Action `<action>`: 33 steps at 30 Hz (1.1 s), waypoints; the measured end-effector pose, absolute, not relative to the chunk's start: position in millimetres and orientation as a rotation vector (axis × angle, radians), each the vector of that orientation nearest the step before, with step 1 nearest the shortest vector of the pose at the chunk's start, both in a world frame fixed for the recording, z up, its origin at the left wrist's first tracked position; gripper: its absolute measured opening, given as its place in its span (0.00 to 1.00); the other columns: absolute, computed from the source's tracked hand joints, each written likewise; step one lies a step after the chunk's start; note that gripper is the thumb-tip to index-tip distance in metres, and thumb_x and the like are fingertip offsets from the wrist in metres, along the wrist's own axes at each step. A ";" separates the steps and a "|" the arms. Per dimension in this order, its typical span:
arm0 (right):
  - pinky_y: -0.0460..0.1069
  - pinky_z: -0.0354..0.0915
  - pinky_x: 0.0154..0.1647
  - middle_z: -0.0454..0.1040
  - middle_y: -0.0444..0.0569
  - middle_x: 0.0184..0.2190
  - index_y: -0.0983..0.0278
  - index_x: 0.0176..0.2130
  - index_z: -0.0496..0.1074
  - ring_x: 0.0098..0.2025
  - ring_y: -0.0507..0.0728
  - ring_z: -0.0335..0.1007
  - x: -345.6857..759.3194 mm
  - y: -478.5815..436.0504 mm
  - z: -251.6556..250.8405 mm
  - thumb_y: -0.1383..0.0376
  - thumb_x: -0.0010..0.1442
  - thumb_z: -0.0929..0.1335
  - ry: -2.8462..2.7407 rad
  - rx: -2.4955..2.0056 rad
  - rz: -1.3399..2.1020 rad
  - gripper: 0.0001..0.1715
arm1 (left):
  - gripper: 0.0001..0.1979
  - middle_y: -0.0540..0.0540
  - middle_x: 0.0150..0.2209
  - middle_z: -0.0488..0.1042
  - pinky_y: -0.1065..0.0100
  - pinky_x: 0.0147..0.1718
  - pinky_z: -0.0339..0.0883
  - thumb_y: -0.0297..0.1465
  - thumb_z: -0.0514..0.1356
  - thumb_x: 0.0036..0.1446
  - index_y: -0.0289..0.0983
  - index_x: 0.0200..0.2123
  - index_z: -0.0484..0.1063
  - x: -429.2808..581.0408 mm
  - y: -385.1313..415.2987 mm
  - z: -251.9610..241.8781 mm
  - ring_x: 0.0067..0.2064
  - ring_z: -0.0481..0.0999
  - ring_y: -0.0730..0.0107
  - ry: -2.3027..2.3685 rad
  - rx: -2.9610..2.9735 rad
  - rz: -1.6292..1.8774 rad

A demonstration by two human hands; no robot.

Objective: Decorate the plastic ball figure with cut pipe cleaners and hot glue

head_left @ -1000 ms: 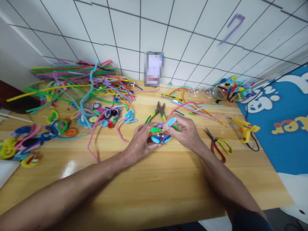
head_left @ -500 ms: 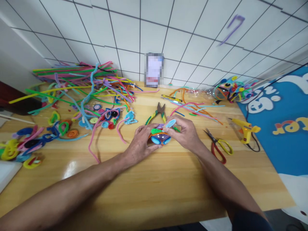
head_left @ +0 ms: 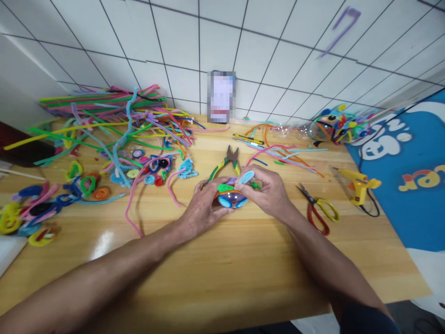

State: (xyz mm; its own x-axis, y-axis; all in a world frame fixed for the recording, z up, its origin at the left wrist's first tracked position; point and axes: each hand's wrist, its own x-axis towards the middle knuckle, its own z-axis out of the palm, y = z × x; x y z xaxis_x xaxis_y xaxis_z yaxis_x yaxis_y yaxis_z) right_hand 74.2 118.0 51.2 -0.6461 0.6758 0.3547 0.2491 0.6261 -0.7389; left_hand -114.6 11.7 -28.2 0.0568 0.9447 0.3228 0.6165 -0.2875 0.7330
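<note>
White tiled wall (head_left: pixel 177 41), dark-jointed: rising behind a pale wooden tabletop (head_left: pixel 215 273).

Item, small craft piece (head_left: pixel 236 198), glossy, rounded, trimmed with orange, green and blue chenille: sitting at mid-table between both hands; whether it is touching the wood is impossible to tell.

Item, left hand (head_left: pixel 203 204): curling round the piece's left side, thumb low at the front, fingers behind, probably for steadying it.

Item, right hand (head_left: pixel 269 190): pinching a light-blue fuzzy oval (head_left: pixel 246 176) between thumb and forefinger above the piece's right side; the narrow grip is leaving most of the oval exposed, presumably for finer control.

Item, pliers (head_left: pixel 232 160), green-and-yellow handles: lying just beyond the piece, jaws spreading toward the wall.

Items, scissors (head_left: pixel 313 201) and yellow glue gun (head_left: pixel 360 188): lying to the right, seemingly for the right hand's easy reach.

Item, smartphone (head_left: pixel 221 95), display blurred: leaning upright against the wall, likely for viewing.

Item, chenille stems (head_left: pixel 100 104), many-coloured: heaping at back left, leaving the front wood free for the forearms.
</note>
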 end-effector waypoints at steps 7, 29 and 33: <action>0.50 0.68 0.38 0.79 0.44 0.31 0.59 0.33 0.77 0.34 0.55 0.75 74.5 118.2 51.7 0.63 0.64 0.74 -2.199 -0.712 0.906 0.06 | 0.35 0.39 0.66 0.74 0.45 0.67 0.61 0.34 0.73 0.60 0.46 0.67 0.64 -114.7 11.2 -27.5 0.67 0.73 0.48 1.547 1.950 1.111; 0.49 0.70 0.38 0.80 0.44 0.33 0.59 0.35 0.78 0.35 0.54 0.76 74.4 118.4 50.9 0.65 0.63 0.74 -2.180 -0.701 0.909 0.03 | 0.35 0.37 0.68 0.72 0.44 0.67 0.58 0.34 0.72 0.61 0.45 0.67 0.62 -114.2 10.2 -29.1 0.69 0.71 0.48 1.533 1.951 1.122; 0.49 0.70 0.39 0.80 0.44 0.33 0.59 0.35 0.78 0.35 0.54 0.76 74.3 118.4 50.8 0.65 0.63 0.74 -2.179 -0.708 0.900 0.03 | 0.35 0.37 0.67 0.72 0.45 0.67 0.59 0.35 0.72 0.61 0.44 0.67 0.61 -114.3 10.6 -28.1 0.68 0.72 0.48 1.534 1.959 1.125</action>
